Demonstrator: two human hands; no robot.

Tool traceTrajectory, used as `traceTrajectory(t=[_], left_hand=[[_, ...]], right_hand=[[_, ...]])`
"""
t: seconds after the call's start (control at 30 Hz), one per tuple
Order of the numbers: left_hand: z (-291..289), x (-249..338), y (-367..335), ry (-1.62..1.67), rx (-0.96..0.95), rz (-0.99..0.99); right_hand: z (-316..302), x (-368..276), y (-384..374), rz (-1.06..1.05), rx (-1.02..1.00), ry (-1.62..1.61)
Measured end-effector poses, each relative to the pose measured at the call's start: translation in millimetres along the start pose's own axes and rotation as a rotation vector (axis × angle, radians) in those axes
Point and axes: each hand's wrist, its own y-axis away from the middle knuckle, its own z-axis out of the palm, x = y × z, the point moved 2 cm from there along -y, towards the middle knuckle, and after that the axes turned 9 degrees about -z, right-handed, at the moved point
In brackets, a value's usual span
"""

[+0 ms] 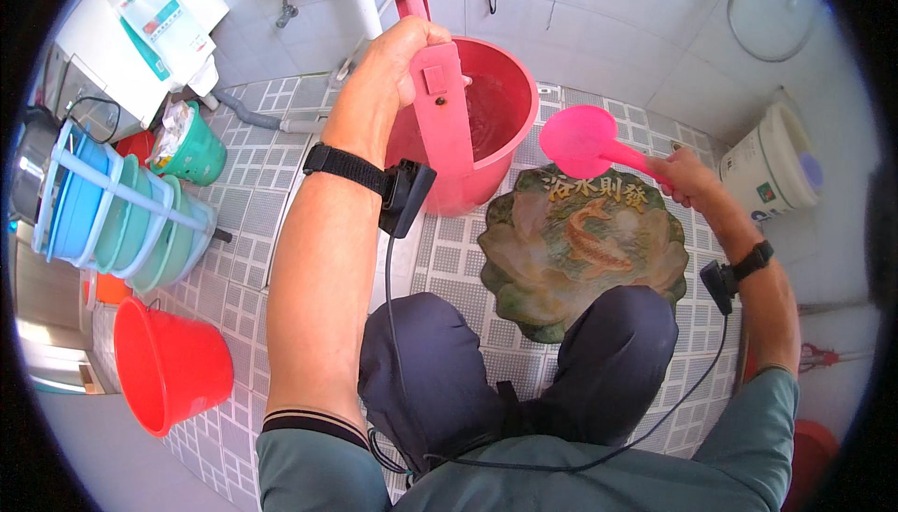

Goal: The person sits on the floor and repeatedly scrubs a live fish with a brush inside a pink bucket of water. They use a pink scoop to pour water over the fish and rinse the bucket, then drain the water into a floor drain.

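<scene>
My left hand (pixel 402 52) is wrapped around the top of a pink-red bucket's (pixel 447 189) handle, between its two tall upright ears. The bucket stands on the tiled floor ahead of me, and what looks like water shows inside. In my right hand (pixel 690 178) is the handle of a bright pink dipper (pixel 580 141). The dipper is held to the right of the bucket, apart from it, above the far edge of a floor mat (pixel 585 245) with a fish picture. How much the dipper's bowl holds, I cannot tell.
At the left are a red bucket (pixel 196 372), a rack of stacked basins (pixel 103 199) and a green bin (pixel 201 147). A white pail (pixel 767 161) stands at the right wall. A grey drain hose (pixel 248 112) runs along the floor behind. My knees frame the near edge of the mat.
</scene>
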Motion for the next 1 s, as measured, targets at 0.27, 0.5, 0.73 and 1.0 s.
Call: traceTrajectory(t=[0.27,0.5,0.73,1.0], left_hand=[[3,1,5,0.007,-0.012,0.018],[-11,3,3,0.019,0.008,0.066],[-12,-1,-13,0.018,-0.084,0.05],[-23,-6,-5,0.019,-0.125,0.092]], right_hand=[[-43,-63,16,0.016,-0.22,0.203],[-83,-108,41,-0.02,-0.211,0.257],[-46,-77,59,0.016,-0.162,0.131],[18,-35,69,0.078,-0.345,0.109]])
